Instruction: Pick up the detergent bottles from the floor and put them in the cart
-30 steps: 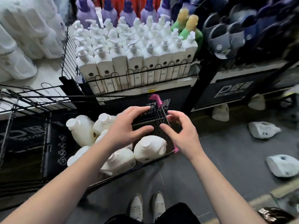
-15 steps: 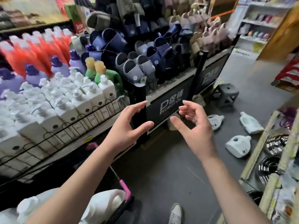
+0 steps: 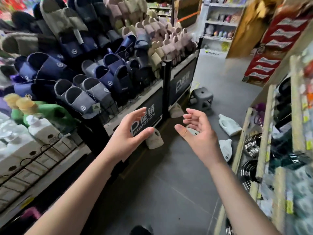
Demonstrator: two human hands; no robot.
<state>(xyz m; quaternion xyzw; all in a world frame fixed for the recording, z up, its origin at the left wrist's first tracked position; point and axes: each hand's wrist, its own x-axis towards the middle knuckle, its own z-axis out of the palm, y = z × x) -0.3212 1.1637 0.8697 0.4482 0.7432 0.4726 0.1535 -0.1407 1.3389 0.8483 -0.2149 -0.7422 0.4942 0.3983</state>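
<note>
Two white plastic detergent bottles (image 3: 229,124) lie on the dark grey tiled floor (image 3: 169,184) beside the right-hand shelving (image 3: 264,133). A third bottle (image 3: 155,141) stands at the foot of the black promotion stand (image 3: 156,99). Above it, the left hand (image 3: 126,136) and right hand (image 3: 199,133) hover empty, fingers spread and loosely curved. Felt slippers (image 3: 81,99) crowd the stand, and a grey plastic stool (image 3: 201,97) stands down the aisle.
</note>
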